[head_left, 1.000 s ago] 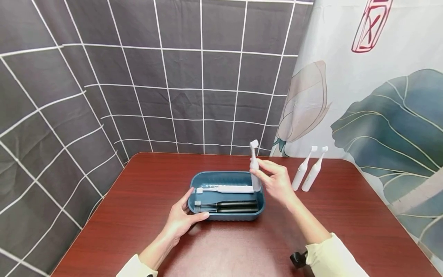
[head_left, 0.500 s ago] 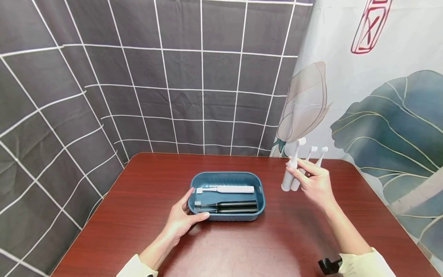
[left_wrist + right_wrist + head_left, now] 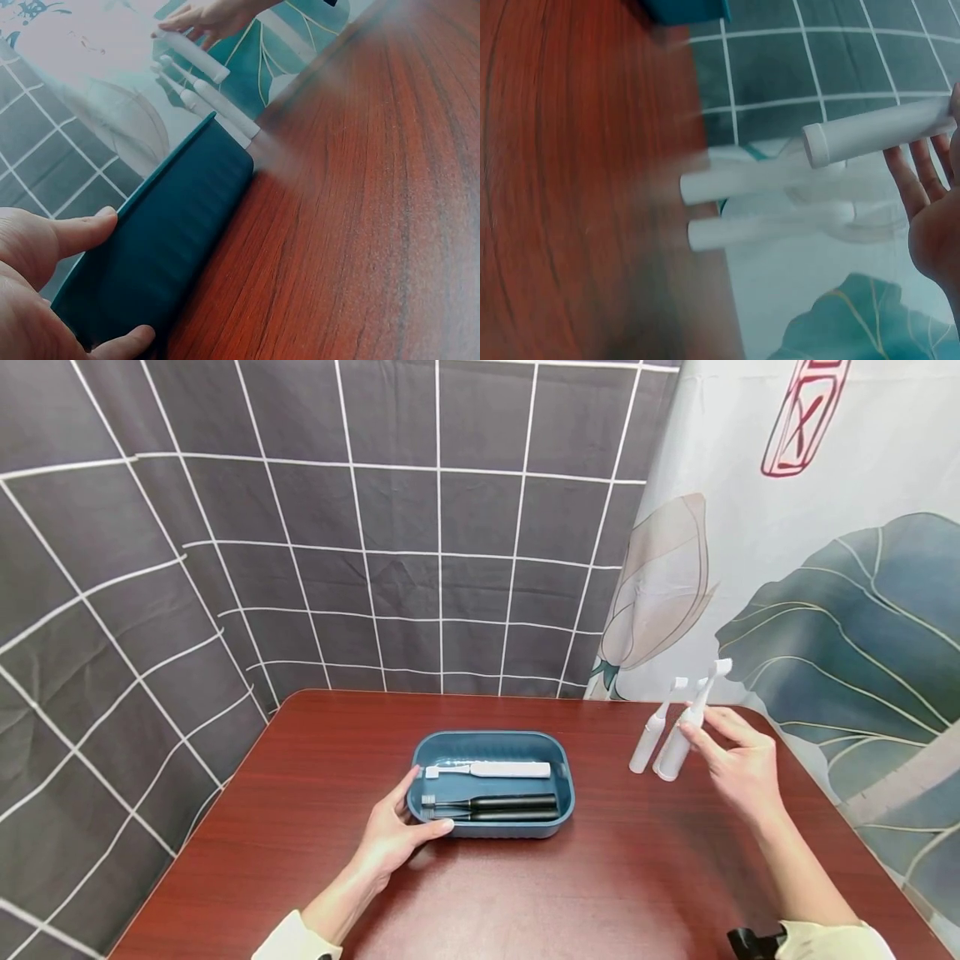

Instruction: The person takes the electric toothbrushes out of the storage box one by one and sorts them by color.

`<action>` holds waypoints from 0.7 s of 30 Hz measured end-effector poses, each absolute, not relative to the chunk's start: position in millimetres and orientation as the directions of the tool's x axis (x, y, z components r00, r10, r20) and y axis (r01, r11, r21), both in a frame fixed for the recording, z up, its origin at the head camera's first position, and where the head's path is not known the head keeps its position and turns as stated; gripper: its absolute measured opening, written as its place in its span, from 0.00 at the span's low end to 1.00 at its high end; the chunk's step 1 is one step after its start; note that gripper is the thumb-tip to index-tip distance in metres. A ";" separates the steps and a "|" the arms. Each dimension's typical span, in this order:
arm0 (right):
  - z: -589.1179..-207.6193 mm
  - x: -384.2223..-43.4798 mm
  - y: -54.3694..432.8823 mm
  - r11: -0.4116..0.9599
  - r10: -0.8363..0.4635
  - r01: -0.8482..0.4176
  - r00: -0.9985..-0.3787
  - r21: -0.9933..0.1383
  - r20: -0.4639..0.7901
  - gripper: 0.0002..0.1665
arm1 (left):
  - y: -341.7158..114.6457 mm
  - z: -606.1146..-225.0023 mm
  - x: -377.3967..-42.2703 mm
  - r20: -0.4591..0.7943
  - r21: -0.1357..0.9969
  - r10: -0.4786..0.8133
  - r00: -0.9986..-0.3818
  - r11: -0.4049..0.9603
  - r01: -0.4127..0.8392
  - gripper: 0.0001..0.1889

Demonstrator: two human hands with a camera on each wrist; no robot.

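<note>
In the head view my left hand (image 3: 392,837) grips the left end of a blue plastic basket (image 3: 501,831), thumb on its front rim. One white electric toothbrush (image 3: 512,769) and two black electric toothbrushes (image 3: 517,802) lie inside, heads to the left. My right hand (image 3: 741,758) pinches another white electric toothbrush (image 3: 675,750) by its neck, brush head up and tilted right. The right wrist view shows this handle's base (image 3: 817,146) raised off the table. Beside it stands a white electric toothbrush (image 3: 647,745); a second standing one is mostly hidden behind the held one.
The dark red wooden table (image 3: 600,885) has rounded far corners. Behind and left of it hangs a grey cloth with a white grid (image 3: 390,510). At the right hangs a white curtain with a lotus print (image 3: 847,610).
My right hand has carried the white electric toothbrush from above the basket's right end to the right, in front of the standing toothbrushes. My left hand and the basket have stayed in place.
</note>
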State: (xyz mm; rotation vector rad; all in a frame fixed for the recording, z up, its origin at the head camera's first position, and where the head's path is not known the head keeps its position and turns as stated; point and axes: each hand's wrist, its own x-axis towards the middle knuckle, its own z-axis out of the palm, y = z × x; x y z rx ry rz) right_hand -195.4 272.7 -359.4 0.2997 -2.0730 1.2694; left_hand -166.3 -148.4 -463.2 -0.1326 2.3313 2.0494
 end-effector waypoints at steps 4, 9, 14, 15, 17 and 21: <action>-375.2 -205.4 292.9 0.489 0.204 -0.453 -0.772 -0.746 0.602 0.19 | -148.5 -462.5 -166.1 -0.084 0.988 -0.043 -0.996 0.123 -0.088 0.54; -397.5 -218.3 318.1 0.396 0.302 -0.377 -0.808 -0.837 0.507 0.21 | -148.2 -461.5 -165.5 -0.089 0.988 -0.041 -0.995 0.122 -0.094 0.54; -412.3 -225.6 334.0 0.307 0.396 -0.313 -0.817 -0.899 0.420 0.23 | -148.0 -461.0 -165.5 -0.091 0.987 -0.042 -0.995 0.128 -0.096 0.54; -414.7 -226.8 336.1 0.298 0.410 -0.301 -0.816 -0.906 0.407 0.24 | -148.1 -461.1 -165.6 -0.092 0.987 -0.044 -0.995 0.130 -0.097 0.54; -417.9 -229.3 339.5 0.293 0.424 -0.288 -0.816 -0.912 0.394 0.24 | -148.1 -461.2 -165.9 -0.092 0.986 -0.044 -0.995 0.135 -0.097 0.54; -422.5 -236.4 343.6 0.221 0.437 -0.288 -0.825 -0.932 0.359 0.25 | -148.1 -461.4 -166.0 -0.092 0.986 -0.045 -0.995 0.137 -0.098 0.54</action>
